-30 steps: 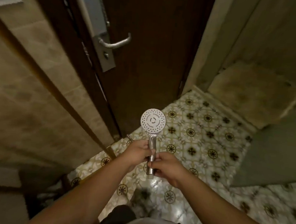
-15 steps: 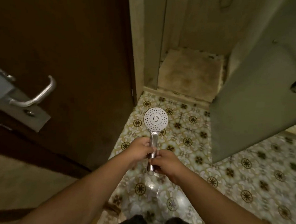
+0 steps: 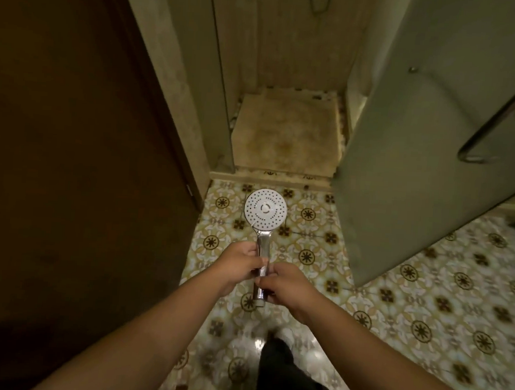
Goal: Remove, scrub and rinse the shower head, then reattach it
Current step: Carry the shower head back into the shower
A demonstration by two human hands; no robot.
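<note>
The shower head (image 3: 265, 213) is detached from any hose and held upright in front of the person, above the patterned floor tiles (image 3: 313, 255). Its round white spray face points up toward the camera, and its chrome handle runs down into both hands.

Left hand (image 3: 240, 264): the fingers are curled round the upper part of the handle from the left side, gripping it. The thumb lies across the front of the chrome.

Right hand (image 3: 284, 284): the fingers are closed round the lower part of the handle from the right side, just below the left hand. The two hands touch at the handle. The short bottom end of the handle projects beneath them.

Markings: the spray face carries rings of small dark nozzle holes and a central ring-shaped mark with a gap. No brand name or readable text shows on the shower head or elsewhere.

Surroundings: a dark wooden door (image 3: 72, 153) stands at the left. A frosted glass door (image 3: 419, 144) with a metal bar handle (image 3: 495, 125) stands open at the right. Between them lies the shower stall floor (image 3: 287, 133), stained tan, behind a low threshold. A dark trouser leg (image 3: 282, 368) shows below the forearms.
</note>
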